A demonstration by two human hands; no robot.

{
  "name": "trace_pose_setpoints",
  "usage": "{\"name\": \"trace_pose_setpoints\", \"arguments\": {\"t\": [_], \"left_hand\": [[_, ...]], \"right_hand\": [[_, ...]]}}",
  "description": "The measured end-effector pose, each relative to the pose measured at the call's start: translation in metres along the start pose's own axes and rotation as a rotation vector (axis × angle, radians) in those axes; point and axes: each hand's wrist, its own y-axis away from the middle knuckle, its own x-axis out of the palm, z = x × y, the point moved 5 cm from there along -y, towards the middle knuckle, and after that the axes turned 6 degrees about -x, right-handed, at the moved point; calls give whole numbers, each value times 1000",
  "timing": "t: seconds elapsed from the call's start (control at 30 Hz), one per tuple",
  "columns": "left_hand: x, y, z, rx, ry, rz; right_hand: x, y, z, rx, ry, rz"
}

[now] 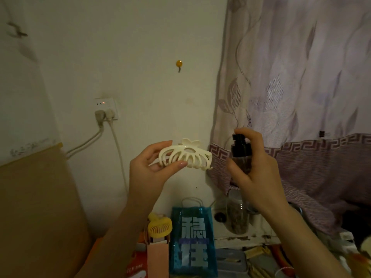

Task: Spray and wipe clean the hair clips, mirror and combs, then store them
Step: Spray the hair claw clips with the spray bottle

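The left hand [149, 169] pinched one end of the cream claw hair clip [185, 155] between thumb and fingers, holding it up before the wall, teeth downward; the right hand [255, 167] gripped the dark spray bottle [241, 152] just beside it, forefinger resting on the pump head; the nozzle appeared to face the clip; a short press would probably do, then turning the clip so mist reached both faces; heavier spraying risked dripping onto the blue bag [192, 241] on the worktop below.
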Motion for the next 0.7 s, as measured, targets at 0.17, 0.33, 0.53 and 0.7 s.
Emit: {"name": "trace_pose_setpoints", "arguments": {"t": [0.17,0.33,0.53,0.7], "left_hand": [[0,0,-5,-1,14,-4],[0,-1,-7,-6,5,-5],[0,-2,-9,-5,8,-11],[-1,0,-9,-20,22,-23]], "right_hand": [[-3,-2,3,-11,-24,-3],[0,-1,3,-4,-38,18],[3,-1,5,4,-52,11],[4,0,2,66,-162,-50]]}}
